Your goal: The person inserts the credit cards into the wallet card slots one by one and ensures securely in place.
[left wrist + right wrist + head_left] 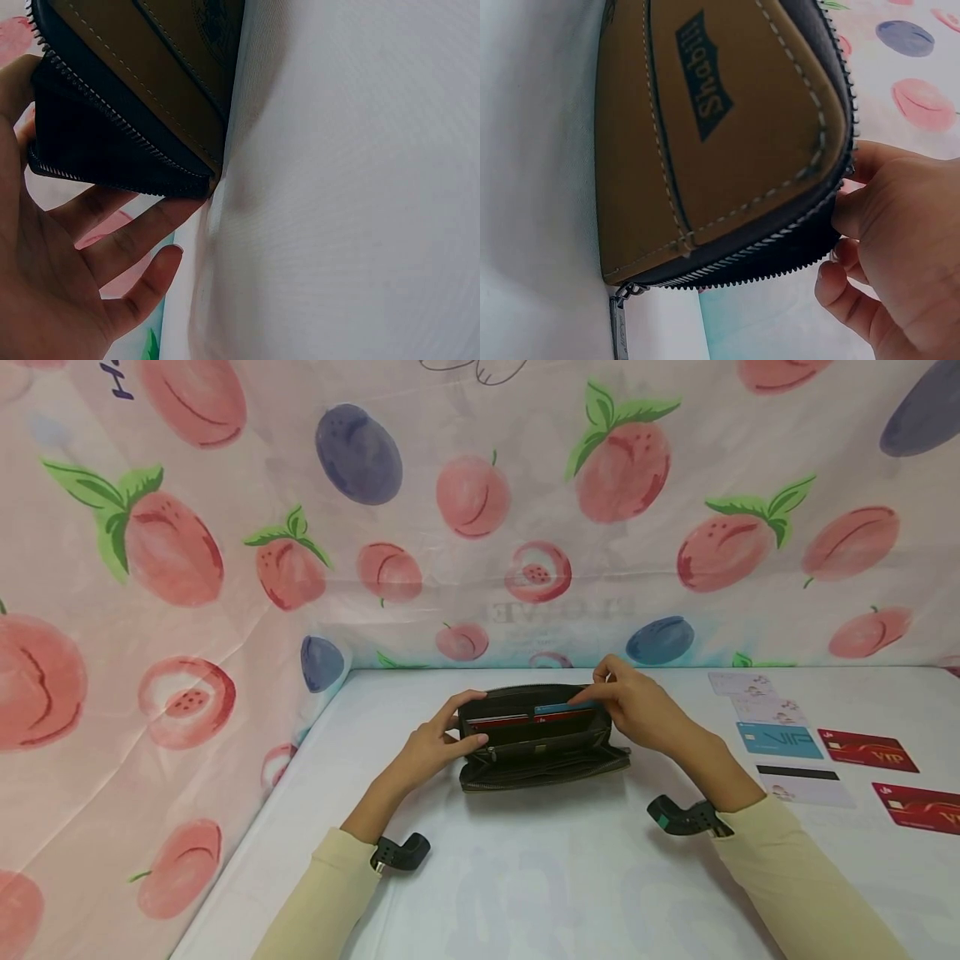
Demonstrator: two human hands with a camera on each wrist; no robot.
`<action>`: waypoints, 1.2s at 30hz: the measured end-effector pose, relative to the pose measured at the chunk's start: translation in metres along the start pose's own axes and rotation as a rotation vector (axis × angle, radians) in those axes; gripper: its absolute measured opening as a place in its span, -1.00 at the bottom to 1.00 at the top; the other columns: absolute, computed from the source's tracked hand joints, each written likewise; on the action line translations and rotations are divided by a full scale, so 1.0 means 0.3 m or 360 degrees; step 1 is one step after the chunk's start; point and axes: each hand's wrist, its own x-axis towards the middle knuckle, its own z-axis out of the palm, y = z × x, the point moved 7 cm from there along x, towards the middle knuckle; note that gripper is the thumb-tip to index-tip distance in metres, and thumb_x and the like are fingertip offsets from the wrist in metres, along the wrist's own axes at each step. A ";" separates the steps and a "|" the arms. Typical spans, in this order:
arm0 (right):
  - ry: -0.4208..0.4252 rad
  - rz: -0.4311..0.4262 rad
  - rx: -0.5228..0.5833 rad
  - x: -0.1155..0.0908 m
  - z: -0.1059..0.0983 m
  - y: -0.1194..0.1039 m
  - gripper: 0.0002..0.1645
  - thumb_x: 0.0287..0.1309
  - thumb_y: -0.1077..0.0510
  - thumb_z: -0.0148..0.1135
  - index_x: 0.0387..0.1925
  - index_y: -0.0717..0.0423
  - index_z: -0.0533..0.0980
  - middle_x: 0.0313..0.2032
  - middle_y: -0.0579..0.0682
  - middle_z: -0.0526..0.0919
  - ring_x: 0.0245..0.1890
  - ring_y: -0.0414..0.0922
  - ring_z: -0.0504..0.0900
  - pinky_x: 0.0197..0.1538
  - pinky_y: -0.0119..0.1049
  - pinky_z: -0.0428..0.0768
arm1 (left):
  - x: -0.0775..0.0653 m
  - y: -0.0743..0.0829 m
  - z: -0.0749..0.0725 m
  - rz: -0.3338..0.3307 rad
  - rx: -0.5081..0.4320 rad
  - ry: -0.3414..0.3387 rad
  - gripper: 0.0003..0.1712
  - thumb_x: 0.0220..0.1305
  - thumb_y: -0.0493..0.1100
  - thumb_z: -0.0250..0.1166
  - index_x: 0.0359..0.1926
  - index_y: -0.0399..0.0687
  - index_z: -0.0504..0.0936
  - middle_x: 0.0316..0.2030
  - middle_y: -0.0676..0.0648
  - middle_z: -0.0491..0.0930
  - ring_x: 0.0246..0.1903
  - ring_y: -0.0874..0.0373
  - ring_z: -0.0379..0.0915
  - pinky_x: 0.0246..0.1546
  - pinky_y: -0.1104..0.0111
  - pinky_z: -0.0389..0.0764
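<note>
A dark zip-around wallet (543, 747) stands spread open on the white table, its brown stitched outside showing in the left wrist view and the right wrist view. My left hand (431, 752) grips its left end, thumb on the inner edge and fingers behind. At the right end, my right hand (637, 703) pinches the end of a blue card (553, 709) that sits partly inside a slot. Just below that card shows the edge of a red card (562, 717). Another red edge (498, 722) peeks from the left slot. In the right wrist view the wallet hides some fingertips.
To the right lie a blue VIP card (780, 740), two red cards (867, 751), and several pale cards (802, 787), one with a black stripe. A fruit-print curtain (472, 568) hangs behind and along the left of the white table (540, 868).
</note>
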 end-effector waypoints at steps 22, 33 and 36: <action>-0.0117 0.0004 -0.0061 0.003 0.015 -0.005 -0.42 0.10 0.61 0.01 -0.19 -0.04 0.71 -0.28 0.02 0.28 -0.58 -0.16 0.20 -0.51 -0.33 0.25 | -0.002 0.000 -0.002 0.0008 0.0033 0.0010 -0.31 0.23 0.21 0.28 0.27 0.80 0.14 0.12 -0.14 0.50 -0.24 0.17 0.61 -0.15 0.09 0.38; -0.0116 0.0057 0.0001 0.005 0.006 0.000 -0.47 0.16 0.56 0.03 -0.15 -0.04 0.70 -0.26 0.02 0.32 -0.52 -0.13 0.30 -0.45 -0.30 0.34 | -0.002 0.002 -0.004 0.0000 0.0034 0.0006 -0.32 0.23 0.22 0.27 0.27 0.80 0.14 0.11 -0.13 0.51 -0.24 0.17 0.61 -0.13 0.09 0.38; -0.0084 0.0069 0.0109 0.001 -0.012 0.008 -0.54 0.19 0.51 0.09 -0.10 -0.01 0.69 -0.28 -0.03 0.38 -0.45 -0.15 0.36 -0.40 -0.28 0.41 | -0.003 0.000 -0.004 0.0002 0.0032 0.0003 -0.32 0.23 0.21 0.27 0.27 0.80 0.14 0.13 -0.14 0.49 -0.24 0.17 0.61 -0.14 0.09 0.39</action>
